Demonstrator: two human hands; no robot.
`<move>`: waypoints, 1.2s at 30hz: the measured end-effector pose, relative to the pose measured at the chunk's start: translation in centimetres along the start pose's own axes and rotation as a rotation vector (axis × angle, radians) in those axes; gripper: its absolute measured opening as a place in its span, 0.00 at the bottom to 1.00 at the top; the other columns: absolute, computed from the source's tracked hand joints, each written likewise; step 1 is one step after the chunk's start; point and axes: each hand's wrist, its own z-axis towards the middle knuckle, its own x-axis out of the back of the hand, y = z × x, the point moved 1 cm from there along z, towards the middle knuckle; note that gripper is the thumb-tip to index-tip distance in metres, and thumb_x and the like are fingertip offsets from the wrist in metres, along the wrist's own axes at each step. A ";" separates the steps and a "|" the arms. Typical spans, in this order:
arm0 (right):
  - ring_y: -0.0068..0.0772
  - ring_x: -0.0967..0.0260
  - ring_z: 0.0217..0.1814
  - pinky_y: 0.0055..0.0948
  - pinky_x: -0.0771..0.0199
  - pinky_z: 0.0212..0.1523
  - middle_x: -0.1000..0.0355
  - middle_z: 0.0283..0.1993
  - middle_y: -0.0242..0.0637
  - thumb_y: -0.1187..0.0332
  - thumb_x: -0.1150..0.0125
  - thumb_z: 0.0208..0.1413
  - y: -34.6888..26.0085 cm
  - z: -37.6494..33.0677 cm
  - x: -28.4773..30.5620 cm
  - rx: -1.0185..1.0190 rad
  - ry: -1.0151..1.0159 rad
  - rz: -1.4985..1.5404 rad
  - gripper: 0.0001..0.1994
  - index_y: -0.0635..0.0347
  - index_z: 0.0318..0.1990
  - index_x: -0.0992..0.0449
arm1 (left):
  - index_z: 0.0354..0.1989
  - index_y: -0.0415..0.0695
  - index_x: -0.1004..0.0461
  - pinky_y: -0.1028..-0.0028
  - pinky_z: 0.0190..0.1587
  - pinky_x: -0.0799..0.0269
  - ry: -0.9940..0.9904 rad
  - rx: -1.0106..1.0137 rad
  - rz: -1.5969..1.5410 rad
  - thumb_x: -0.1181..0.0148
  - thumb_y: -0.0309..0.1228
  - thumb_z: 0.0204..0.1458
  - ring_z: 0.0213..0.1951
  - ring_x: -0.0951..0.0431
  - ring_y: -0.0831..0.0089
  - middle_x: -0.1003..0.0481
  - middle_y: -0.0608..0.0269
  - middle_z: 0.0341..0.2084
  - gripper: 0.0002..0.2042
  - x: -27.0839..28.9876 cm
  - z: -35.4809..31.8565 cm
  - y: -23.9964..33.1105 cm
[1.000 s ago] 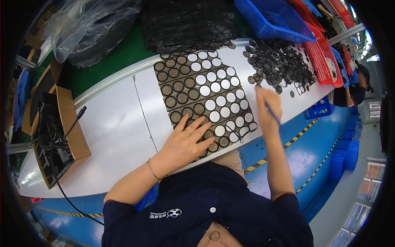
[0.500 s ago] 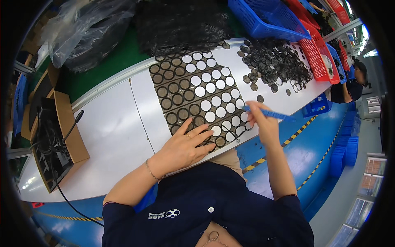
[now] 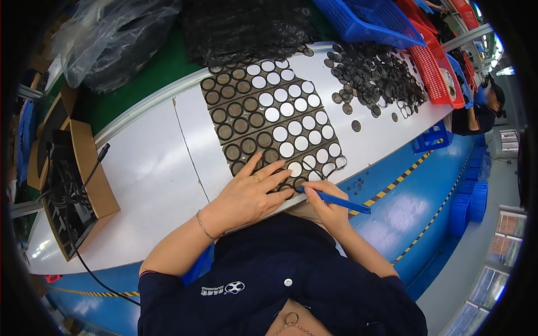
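Note:
A dark sheet with rows of black-rimmed circles lies on the white table in front of me. Circles on its left part look grey-brown, while many on the right part show white. My left hand rests on the sheet's near edge, fingers spread flat. In my right hand is a slim blue pen-shaped tool, gripped between thumb and fingers. Its tip touches or hovers over the near edge, close to my left fingertips; which of these I cannot tell. Thin black loops hang at the sheet's near right corner.
A heap of dark discs covers the table's far right. Beyond stand a blue basket and red baskets. Dark sheets and clear plastic lie behind. A cardboard box with cables stands left; another person is far right.
My right hand has moved the blue tool from the sheet's right edge toward me and left, beside my left fingers. My left hand has stayed on the sheet.

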 end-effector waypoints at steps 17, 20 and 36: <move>0.34 0.21 0.40 0.28 0.24 0.43 0.19 0.39 0.42 0.74 0.35 0.60 -0.2 -0.1 0.2 -0.023 -0.039 0.024 0.07 0.66 0.44 0.17 | 0.51 0.57 0.18 0.44 0.72 0.45 0.007 -0.001 0.001 0.32 0.35 0.55 0.67 0.31 0.59 0.27 0.61 0.62 0.15 0.0 0.0 0.1; 0.38 0.22 0.41 0.31 0.24 0.44 0.19 0.40 0.42 0.75 0.34 0.59 -0.1 -0.1 0.1 0.072 -0.016 -0.055 0.07 0.65 0.43 0.17 | 0.50 0.57 0.18 0.44 0.73 0.45 0.001 -0.006 0.007 0.32 0.35 0.55 0.67 0.31 0.59 0.27 0.61 0.62 0.14 0.1 0.1 0.1; 0.33 0.28 0.61 0.36 0.33 0.64 0.23 0.58 0.38 0.56 0.52 0.74 -0.7 15.3 16.1 0.258 0.439 -0.006 0.21 0.65 0.60 0.24 | 0.51 0.57 0.18 0.43 0.71 0.44 -0.029 -0.034 0.013 0.32 0.35 0.55 0.67 0.31 0.56 0.27 0.59 0.61 0.15 0.3 0.2 0.1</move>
